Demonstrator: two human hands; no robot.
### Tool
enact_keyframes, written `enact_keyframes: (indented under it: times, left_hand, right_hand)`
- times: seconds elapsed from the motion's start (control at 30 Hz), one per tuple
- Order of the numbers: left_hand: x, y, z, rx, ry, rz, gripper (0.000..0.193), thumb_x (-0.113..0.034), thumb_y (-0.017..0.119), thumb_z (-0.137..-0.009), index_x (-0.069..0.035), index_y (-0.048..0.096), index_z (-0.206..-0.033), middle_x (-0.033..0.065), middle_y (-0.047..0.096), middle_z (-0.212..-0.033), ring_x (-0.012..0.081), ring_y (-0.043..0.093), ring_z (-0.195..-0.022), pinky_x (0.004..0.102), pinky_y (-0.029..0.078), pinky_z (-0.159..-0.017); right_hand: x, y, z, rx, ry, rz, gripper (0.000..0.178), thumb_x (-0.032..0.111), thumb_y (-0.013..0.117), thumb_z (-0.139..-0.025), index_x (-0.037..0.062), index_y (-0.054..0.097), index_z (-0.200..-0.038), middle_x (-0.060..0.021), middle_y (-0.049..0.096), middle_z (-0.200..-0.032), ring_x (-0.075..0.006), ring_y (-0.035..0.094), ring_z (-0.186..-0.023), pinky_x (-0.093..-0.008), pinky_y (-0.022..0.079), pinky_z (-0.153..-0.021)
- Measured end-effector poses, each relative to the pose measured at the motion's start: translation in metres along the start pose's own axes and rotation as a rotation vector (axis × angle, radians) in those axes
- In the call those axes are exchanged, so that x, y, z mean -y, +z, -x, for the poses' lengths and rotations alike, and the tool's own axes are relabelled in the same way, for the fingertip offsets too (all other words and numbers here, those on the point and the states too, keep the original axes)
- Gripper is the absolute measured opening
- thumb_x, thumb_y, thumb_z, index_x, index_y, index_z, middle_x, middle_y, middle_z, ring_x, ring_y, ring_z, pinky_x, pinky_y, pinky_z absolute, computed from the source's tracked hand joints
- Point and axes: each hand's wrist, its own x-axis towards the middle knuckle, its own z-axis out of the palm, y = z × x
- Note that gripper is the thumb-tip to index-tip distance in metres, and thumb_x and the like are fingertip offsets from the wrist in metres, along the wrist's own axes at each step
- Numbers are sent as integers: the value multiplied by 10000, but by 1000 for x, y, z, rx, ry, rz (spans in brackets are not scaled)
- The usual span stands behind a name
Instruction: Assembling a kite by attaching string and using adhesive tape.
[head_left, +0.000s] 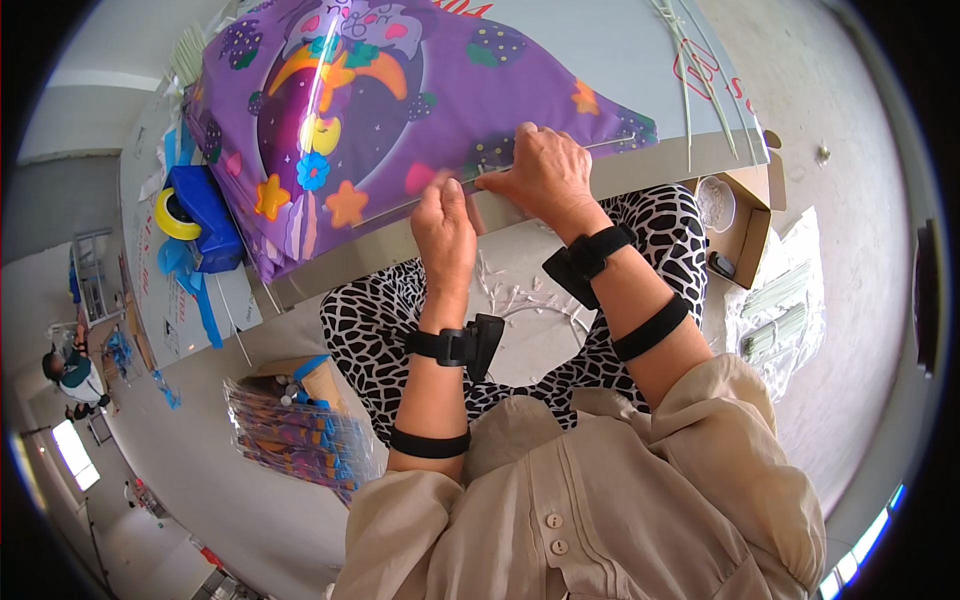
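A purple printed kite (385, 150), with a moon, stars and flowers on it, lies across the table in front of me. A thin pale rod (612, 144) runs along its near edge. My left hand (443, 238) is closed in a pinch at that edge, its fingertips slightly blurred; what sits between them is hidden. To its right, my right hand (548, 178) has its fingers curled down onto the kite's edge, thumb pointing toward the left hand. Between the two hands a small shiny strip shows faintly, too unclear to name.
A blue tape dispenser (212, 222) with a yellow-cored roll stands at the table's left. Thin pale rods (695, 80) lie at the right. Below are a cardboard box (745, 215), bagged rods (780, 310) and a stack of wrapped purple packs (295, 440). Someone (78, 378) is far left.
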Motion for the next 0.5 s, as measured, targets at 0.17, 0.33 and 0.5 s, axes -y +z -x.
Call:
enact_keyframes:
  times: [0.17, 0.33, 0.5]
  left_hand:
    - [-9, -3, 12, -107, 129, -269, 356, -133, 553, -904, 14, 523, -1227, 106, 559, -813, 229, 548, -762, 365, 453, -722]
    - [-16, -6, 21, 72, 544, -1010, 486, -289, 562, -898, -113, 466, -1341, 168, 426, -1318, 357, 377, -1230, 486, 339, -957]
    - [-4, -8, 21, 137, 495, -1128, 616, -424, 587, -865, -148, 406, -1384, 171, 375, -1388, 362, 328, -1281, 493, 291, -977]
  right_hand:
    - [-9, 6, 0, -11, -3, -4, 537, 466, 830, -563, 27, 625, -792, -139, 663, -800, -316, 647, -826, -415, 515, -684]
    - [-7, 6, 1, -54, -30, -25, 567, 502, 803, -585, 10, 575, -748, -151, 643, -753, -334, 635, -778, -444, 495, -662]
    - [-14, 11, 6, -106, -88, -65, 473, 409, 781, -639, 31, 572, -830, -126, 632, -805, -323, 617, -809, -420, 486, -680]
